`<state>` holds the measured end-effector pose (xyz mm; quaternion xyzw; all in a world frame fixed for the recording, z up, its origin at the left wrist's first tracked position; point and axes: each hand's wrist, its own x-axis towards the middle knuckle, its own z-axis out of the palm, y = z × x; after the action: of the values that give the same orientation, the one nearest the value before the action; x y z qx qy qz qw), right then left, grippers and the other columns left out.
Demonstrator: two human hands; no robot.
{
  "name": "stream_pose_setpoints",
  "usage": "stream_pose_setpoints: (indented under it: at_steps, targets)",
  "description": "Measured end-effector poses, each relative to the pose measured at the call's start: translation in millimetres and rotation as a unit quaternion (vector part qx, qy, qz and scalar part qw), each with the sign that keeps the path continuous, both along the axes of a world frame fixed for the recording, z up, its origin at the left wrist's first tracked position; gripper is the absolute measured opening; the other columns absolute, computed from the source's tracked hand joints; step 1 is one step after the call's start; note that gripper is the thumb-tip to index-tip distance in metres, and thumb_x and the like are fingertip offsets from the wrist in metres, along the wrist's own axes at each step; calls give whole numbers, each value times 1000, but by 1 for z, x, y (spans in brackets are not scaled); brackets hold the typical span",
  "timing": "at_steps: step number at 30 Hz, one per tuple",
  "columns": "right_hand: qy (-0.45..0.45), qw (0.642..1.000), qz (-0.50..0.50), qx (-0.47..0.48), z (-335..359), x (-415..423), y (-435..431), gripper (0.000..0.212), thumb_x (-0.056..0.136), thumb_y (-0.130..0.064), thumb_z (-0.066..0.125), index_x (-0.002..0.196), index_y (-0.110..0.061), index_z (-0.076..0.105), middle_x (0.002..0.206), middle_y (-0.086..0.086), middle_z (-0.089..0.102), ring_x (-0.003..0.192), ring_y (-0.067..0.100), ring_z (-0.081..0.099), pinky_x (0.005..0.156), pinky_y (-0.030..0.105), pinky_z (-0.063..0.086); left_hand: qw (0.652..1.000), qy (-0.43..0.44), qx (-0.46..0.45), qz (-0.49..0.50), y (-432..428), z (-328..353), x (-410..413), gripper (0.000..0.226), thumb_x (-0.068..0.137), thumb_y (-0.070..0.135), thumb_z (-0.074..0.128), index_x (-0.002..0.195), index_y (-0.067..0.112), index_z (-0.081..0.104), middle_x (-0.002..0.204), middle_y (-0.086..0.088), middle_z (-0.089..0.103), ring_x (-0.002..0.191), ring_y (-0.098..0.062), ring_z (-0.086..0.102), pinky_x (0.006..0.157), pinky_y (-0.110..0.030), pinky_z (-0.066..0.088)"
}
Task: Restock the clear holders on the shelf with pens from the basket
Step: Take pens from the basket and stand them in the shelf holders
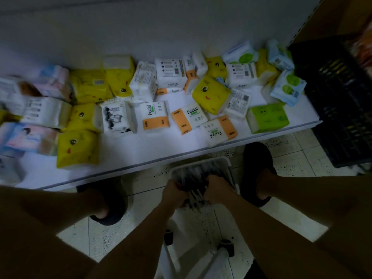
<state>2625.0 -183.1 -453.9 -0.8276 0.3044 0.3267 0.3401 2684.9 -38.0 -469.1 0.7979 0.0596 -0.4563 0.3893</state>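
A white basket sits on the tiled floor between my feet, just below the front edge of the low shelf. It holds a heap of dark-and-white pens. Both hands are down in it. My left hand curls round one end of a bundle of pens, and my right hand grips the other end. The bundle's white tips stick out toward me between the two hands. No clear holders are in view.
The low white shelf carries several tissue packs in yellow, orange, green and white. A dark plastic crate stands at the right. My feet in dark slippers flank the basket. A white wheeled frame is below my arms.
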Motion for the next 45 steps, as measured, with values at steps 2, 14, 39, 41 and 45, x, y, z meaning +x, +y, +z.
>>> stream_pose_setpoints:
  at_steps: [2,14,39,41,45]
  targets:
    - [1,1000,4,-11,8,-2,4,26,89,-11,58,65,-12,48,70,4,48,72,22,54,61,27,45,999,-29,-41,-22,1,12,0,29,83,2,66,111,7,61,90,-12,68,66,-17,68,51,-26,55]
    - [-220,974,-58,-3,85,4,33,36,89,-13,63,57,-17,46,53,-3,45,49,10,44,47,15,34,980,-62,-156,108,16,102,-1,20,95,1,43,102,14,57,77,-8,58,58,-17,55,47,-25,46]
    - [-640,766,-10,51,407,58,91,13,87,-22,69,98,-25,62,83,-3,70,76,18,70,71,49,57,777,-472,-405,97,97,413,53,17,89,14,67,82,28,73,74,5,72,74,-7,68,70,-34,60]
    - [-661,748,3,59,436,63,96,14,87,-19,69,99,-22,62,82,1,69,77,23,69,71,53,56,758,-497,-414,82,102,443,56,14,88,11,68,92,24,72,77,1,70,77,-13,69,70,-36,60]
    - [-702,709,9,66,481,74,107,26,83,-15,74,93,-34,59,79,-2,68,72,15,68,69,48,58,740,-503,-443,58,109,496,67,52,85,6,71,128,28,54,88,-7,70,81,-22,71,66,-37,60]
